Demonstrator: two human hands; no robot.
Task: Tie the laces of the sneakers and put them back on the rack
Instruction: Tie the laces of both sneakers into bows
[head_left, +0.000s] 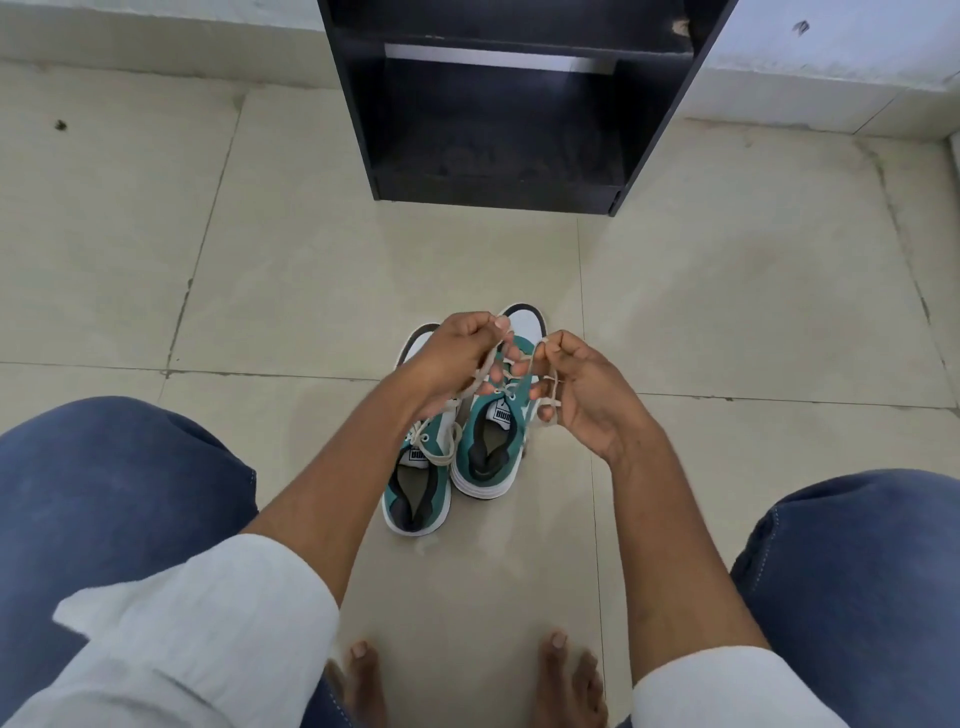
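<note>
Both hands hide the sneakers' laces.

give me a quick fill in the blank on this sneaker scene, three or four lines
1. Both hands, left and right, are holding the ____ of the right-hand sneaker.
2. The two sneakers stand on the tiled ____.
3. The left-hand sneaker is green and ____.
4. The rack beyond the sneakers is ____ in colour.

Missing words: laces; floor; white; black
</note>
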